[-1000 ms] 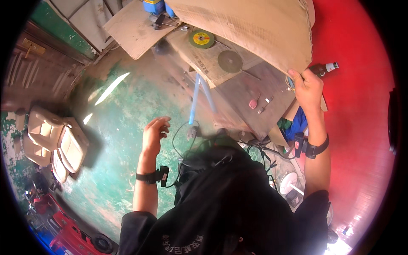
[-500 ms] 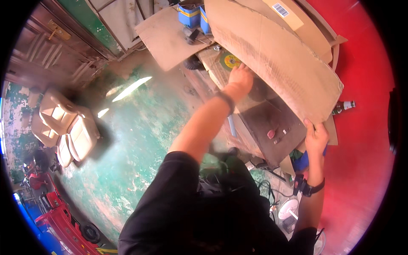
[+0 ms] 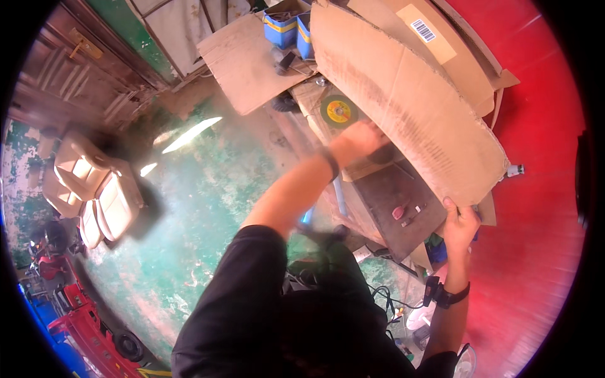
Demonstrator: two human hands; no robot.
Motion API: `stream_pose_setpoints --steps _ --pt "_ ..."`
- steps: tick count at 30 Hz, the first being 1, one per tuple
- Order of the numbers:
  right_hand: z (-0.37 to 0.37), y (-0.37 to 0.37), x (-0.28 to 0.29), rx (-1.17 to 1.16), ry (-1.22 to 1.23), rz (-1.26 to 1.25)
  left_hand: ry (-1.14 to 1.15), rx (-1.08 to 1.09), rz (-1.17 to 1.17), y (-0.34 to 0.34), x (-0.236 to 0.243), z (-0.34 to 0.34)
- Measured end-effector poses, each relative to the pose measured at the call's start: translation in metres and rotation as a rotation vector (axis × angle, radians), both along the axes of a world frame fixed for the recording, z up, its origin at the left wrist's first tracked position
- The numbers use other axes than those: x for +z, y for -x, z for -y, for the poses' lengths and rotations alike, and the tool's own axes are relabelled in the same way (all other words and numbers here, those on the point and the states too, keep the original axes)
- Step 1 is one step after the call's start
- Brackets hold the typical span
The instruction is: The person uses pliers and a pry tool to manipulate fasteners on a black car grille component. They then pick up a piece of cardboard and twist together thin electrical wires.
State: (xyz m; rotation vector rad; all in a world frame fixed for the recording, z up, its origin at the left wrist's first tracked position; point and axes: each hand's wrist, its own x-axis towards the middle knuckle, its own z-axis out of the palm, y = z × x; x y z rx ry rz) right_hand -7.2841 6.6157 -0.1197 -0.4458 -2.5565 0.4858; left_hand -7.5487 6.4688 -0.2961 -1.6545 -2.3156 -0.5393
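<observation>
My right hand (image 3: 462,225) pinches the near corner of a large bent cardboard sheet (image 3: 409,107), thumb on top, and keeps it raised above the bench. Beneath the sheet's left edge reaches my left hand (image 3: 360,141). Its fingers are blurred and partly hidden by the cardboard, so whatever they touch does not show. Just beyond that hand a green abrasive disc (image 3: 339,112) with a yellow-and-red centre lies on the bench. A dark, rounded thing (image 3: 381,154) shows partly beside the left hand. Nearer, a small pink piece (image 3: 398,212) rests on a brown board (image 3: 403,236).
Blue boxes (image 3: 280,31) stand at the far end beside a flat cardboard piece (image 3: 236,63). A bottle neck (image 3: 515,170) pokes out right of the sheet, near a red surface (image 3: 529,271). Cables (image 3: 384,296) hang below the bench. A beige car seat (image 3: 94,189) sits on the left.
My left hand has moved from the disc's edge toward the right, under the cardboard, leaving the disc fully visible. My right hand still grips the sheet. The whole view has shifted slightly.
</observation>
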Motion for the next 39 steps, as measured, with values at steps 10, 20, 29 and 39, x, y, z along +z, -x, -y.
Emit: stream_pose_setpoints --steps 10,20,29,39 --pt "0.012 -0.015 -0.041 0.015 0.08 -0.033 -0.501 -0.089 1.467 -0.136 0.084 0.123" --pt "0.03 -0.039 -0.095 0.142 0.041 0.05 -0.725 -0.306 1.702 -0.187 0.177 0.19" --pt "0.054 -0.088 -0.063 0.003 0.14 0.022 -0.569 -0.395 1.508 -0.239 0.213 0.178" --pt "0.125 -0.249 0.12 0.186 0.515 -0.371 -0.285 -0.717 1.31 -0.354 0.235 0.105"
